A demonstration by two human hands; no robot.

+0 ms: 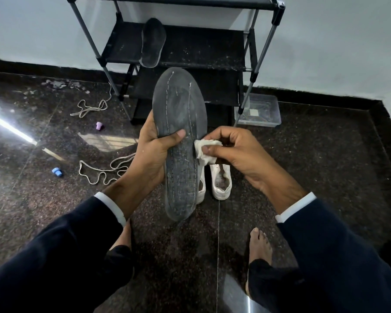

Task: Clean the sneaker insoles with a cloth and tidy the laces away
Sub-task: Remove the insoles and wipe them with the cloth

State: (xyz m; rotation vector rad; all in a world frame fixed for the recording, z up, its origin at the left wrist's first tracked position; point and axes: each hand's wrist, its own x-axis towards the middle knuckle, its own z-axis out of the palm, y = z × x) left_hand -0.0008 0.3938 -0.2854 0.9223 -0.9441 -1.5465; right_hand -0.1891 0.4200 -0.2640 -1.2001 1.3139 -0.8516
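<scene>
My left hand grips a dark grey stitched insole from its left edge, thumb across its face, holding it upright above the floor. My right hand pinches a small white cloth against the insole's right edge. A second insole lies on the black shoe rack's shelf. Two white sneakers stand on the floor behind the held insole, the left one mostly hidden. One lace lies loose on the floor at left, another lace farther back.
A clear plastic box sits beside the rack's right leg. A purple cap and a blue cap lie on the dark speckled floor at left. My bare feet rest below the hands. Walls close off the back and right.
</scene>
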